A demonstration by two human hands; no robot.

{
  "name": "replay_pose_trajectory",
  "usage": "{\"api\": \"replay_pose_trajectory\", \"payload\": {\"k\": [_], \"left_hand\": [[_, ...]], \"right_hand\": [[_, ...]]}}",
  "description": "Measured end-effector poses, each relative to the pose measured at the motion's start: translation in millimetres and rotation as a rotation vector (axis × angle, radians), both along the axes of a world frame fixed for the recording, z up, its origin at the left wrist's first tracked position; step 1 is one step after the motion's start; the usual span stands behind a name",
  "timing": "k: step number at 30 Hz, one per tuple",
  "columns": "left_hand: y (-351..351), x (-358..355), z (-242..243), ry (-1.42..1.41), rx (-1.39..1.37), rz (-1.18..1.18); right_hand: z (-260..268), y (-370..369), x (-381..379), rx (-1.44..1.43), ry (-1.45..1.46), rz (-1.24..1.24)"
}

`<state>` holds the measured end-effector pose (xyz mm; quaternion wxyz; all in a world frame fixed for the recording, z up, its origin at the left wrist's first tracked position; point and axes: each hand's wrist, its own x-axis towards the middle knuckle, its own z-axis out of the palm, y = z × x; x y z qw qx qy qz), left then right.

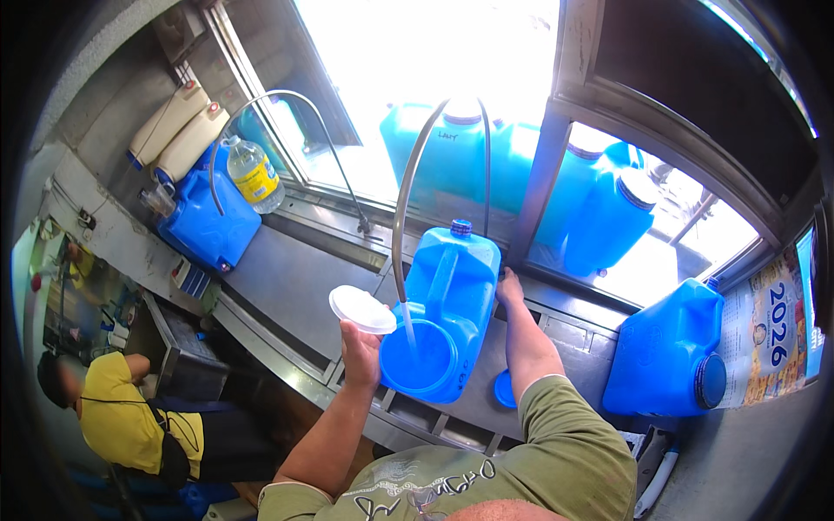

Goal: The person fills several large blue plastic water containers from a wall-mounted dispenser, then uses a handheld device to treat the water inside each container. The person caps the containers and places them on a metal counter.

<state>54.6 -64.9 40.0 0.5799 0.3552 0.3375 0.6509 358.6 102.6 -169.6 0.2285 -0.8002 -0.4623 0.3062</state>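
A blue plastic water jug (472,319) stands before me on the steel counter, its wide round mouth uncovered and its small cap on. Water (410,329) runs into that mouth from a curved metal spout (399,241). My left hand (362,355) holds a white round plastic lid (360,309) beside the mouth's left rim. Behind the jug's right side, my right hand (511,288) reaches to a dark fitting near the base of the spout; its fingers are partly hidden. A blue round lid (505,389) lies on the counter under my right forearm.
Another blue jug (658,352) stands right. On the left are a blue container (215,221), a clear bottle with yellow label (254,176) and a second curved spout (306,98). More jugs (599,208) stand beyond the window. A person in yellow (127,417) is at lower left.
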Motion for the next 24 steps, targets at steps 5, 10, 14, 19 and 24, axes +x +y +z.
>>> {"api": "replay_pose_trajectory", "payload": {"k": [5,10,14,19,24], "left_hand": [[-1,4,6,-0.011,0.000,0.020],[-1,6,7,-0.014,0.000,0.056],[-1,4,1,-0.037,-0.012,0.052],[1,0,-5,-0.057,-0.002,0.008],[2,0,-5,-0.057,0.005,0.011]], "right_hand": [[-7,0,6,0.008,-0.001,0.010],[-4,1,4,-0.008,0.007,0.002],[-2,0,4,-0.022,0.014,0.003],[-7,1,6,-0.013,-0.003,0.016],[-16,7,7,-0.014,0.024,0.011]]}}
